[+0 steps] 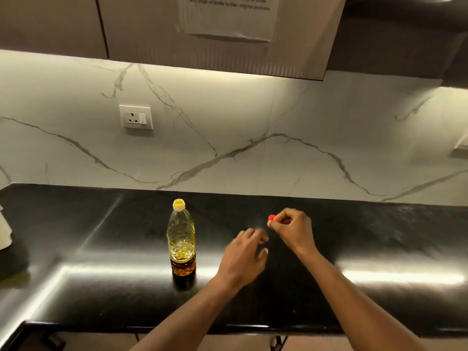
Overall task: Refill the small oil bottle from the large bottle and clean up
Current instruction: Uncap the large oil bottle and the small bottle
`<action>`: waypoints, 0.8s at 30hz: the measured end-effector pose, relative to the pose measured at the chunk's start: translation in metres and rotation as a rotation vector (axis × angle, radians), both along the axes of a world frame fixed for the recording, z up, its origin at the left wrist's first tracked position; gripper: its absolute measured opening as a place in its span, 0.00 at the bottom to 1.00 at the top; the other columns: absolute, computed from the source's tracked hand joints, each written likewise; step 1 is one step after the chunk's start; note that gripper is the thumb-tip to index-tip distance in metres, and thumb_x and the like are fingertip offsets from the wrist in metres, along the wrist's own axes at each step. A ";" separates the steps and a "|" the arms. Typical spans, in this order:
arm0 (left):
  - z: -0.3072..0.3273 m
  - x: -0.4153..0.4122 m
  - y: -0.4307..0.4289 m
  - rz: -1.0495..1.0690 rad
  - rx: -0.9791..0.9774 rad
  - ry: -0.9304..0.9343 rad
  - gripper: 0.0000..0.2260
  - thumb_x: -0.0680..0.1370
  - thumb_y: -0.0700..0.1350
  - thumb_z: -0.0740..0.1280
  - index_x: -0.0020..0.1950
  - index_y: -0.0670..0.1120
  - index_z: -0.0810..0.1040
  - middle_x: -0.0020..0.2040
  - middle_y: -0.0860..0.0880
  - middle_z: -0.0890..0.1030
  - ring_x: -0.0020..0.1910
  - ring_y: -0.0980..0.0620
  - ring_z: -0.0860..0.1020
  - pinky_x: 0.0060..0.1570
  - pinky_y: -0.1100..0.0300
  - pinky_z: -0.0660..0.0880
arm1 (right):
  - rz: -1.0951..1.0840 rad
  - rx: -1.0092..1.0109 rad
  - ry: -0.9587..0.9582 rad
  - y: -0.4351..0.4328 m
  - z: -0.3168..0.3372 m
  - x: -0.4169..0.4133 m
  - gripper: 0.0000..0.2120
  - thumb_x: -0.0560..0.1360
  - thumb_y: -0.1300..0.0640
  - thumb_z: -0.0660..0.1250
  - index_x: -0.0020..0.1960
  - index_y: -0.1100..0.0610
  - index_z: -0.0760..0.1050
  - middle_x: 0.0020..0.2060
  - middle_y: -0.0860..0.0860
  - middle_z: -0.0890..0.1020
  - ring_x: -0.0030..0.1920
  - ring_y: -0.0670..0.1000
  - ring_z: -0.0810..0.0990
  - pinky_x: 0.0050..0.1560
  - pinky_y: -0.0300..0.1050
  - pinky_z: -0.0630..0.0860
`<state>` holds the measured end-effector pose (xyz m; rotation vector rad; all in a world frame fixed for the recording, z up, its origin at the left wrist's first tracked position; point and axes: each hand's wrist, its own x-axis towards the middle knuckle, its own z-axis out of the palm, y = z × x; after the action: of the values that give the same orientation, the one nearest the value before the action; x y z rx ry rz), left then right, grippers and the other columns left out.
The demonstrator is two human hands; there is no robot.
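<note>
Right hand (291, 228) pinches small red cap (271, 218). Left hand (244, 257) curled just beside, blurry; can't tell if holding anything. Big oil bottle (181, 239) upright on bench (101, 249), left of hands; left hand nearer.

At 12 o'clock a paper sheet (229, 19) taped on the cabinet door (141, 26) carries blurred print; its last line seems to read "and small oil bottle to their original positions"; the lines above are illegible.

Paper notice (229, 21) cut by top edge, print unreadable; left hand (240, 259) blurred, grasp unclear; right hand (291, 229) half-hides red cap (271, 218).
</note>
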<state>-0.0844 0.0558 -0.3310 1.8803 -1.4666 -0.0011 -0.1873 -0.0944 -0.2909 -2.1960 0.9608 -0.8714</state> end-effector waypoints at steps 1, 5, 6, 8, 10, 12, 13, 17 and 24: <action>-0.009 -0.005 -0.003 -0.005 0.049 -0.002 0.13 0.82 0.51 0.67 0.66 0.53 0.76 0.62 0.56 0.78 0.62 0.56 0.76 0.57 0.56 0.78 | -0.015 0.018 0.030 -0.004 -0.013 -0.009 0.08 0.71 0.56 0.80 0.39 0.53 0.81 0.38 0.47 0.84 0.41 0.45 0.84 0.46 0.44 0.82; -0.045 -0.016 -0.007 0.002 0.242 0.017 0.18 0.81 0.52 0.68 0.71 0.53 0.73 0.68 0.54 0.75 0.67 0.53 0.74 0.59 0.55 0.76 | -0.032 0.094 0.147 -0.010 -0.064 -0.035 0.09 0.70 0.57 0.80 0.38 0.49 0.81 0.38 0.44 0.86 0.41 0.42 0.85 0.49 0.48 0.85; -0.053 -0.018 -0.007 0.003 0.275 0.032 0.19 0.81 0.52 0.68 0.72 0.53 0.72 0.70 0.54 0.74 0.68 0.52 0.73 0.60 0.55 0.76 | -0.030 0.118 0.172 -0.009 -0.076 -0.041 0.09 0.70 0.57 0.80 0.38 0.49 0.81 0.38 0.44 0.86 0.40 0.41 0.85 0.48 0.48 0.85; -0.066 -0.019 -0.007 0.005 0.330 0.057 0.20 0.81 0.52 0.68 0.73 0.53 0.70 0.72 0.52 0.73 0.69 0.51 0.73 0.63 0.54 0.76 | -0.028 0.141 0.236 -0.010 -0.099 -0.050 0.07 0.71 0.55 0.79 0.40 0.48 0.81 0.36 0.44 0.85 0.39 0.41 0.84 0.46 0.49 0.84; -0.077 -0.019 -0.005 0.015 0.361 0.060 0.21 0.81 0.51 0.68 0.73 0.52 0.70 0.73 0.51 0.72 0.68 0.49 0.74 0.63 0.54 0.75 | -0.025 0.158 0.288 -0.009 -0.117 -0.055 0.07 0.71 0.54 0.79 0.44 0.47 0.81 0.37 0.44 0.85 0.39 0.42 0.84 0.46 0.49 0.83; -0.085 -0.019 -0.002 0.033 0.377 0.060 0.21 0.82 0.51 0.68 0.74 0.52 0.69 0.73 0.51 0.71 0.67 0.49 0.74 0.63 0.54 0.75 | -0.006 0.182 0.316 -0.008 -0.132 -0.058 0.08 0.72 0.56 0.78 0.49 0.48 0.82 0.39 0.44 0.85 0.41 0.43 0.84 0.47 0.46 0.83; -0.088 -0.018 -0.001 0.041 0.381 0.063 0.21 0.82 0.50 0.68 0.74 0.51 0.69 0.73 0.51 0.71 0.67 0.49 0.74 0.64 0.53 0.75 | 0.003 0.195 0.333 -0.007 -0.138 -0.059 0.09 0.72 0.57 0.78 0.51 0.50 0.82 0.40 0.44 0.85 0.42 0.43 0.84 0.48 0.45 0.83; -0.102 -0.014 0.005 0.072 0.382 0.087 0.19 0.82 0.51 0.68 0.72 0.52 0.71 0.71 0.51 0.71 0.68 0.50 0.72 0.66 0.52 0.76 | 0.033 0.240 0.414 -0.007 -0.152 -0.062 0.10 0.75 0.59 0.75 0.55 0.51 0.81 0.45 0.45 0.85 0.46 0.43 0.84 0.53 0.45 0.83; -0.097 -0.006 0.011 0.179 0.209 0.138 0.09 0.81 0.49 0.68 0.60 0.51 0.74 0.61 0.54 0.75 0.59 0.53 0.75 0.49 0.61 0.71 | 0.125 0.179 0.575 -0.006 -0.147 -0.064 0.17 0.74 0.59 0.71 0.62 0.52 0.80 0.54 0.47 0.84 0.56 0.48 0.82 0.58 0.46 0.80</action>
<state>-0.0904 0.0671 -0.4285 2.1291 -1.2404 -0.2028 -0.2518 -0.1008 -0.4377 -2.3575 1.0890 -0.0777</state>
